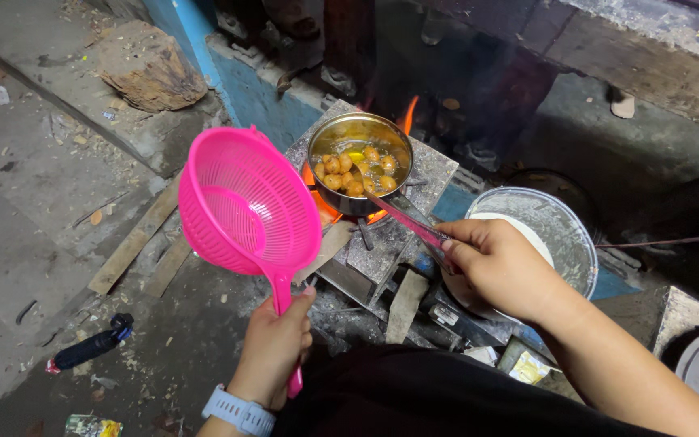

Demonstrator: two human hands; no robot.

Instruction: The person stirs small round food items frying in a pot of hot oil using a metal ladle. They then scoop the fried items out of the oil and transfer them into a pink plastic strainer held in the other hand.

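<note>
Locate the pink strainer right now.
Head view, left of centre: the pink strainer is held up by its handle in the left hand, just left of the frying pan on the stove.

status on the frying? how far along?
Done: round pieces already golden in the oil, pan over live flames. In hand: right hand works a metal utensil into the pan; left hand holds the empty pink strainer beside it. Left: nothing lifted out yet, every piece sits in the pan.
</note>
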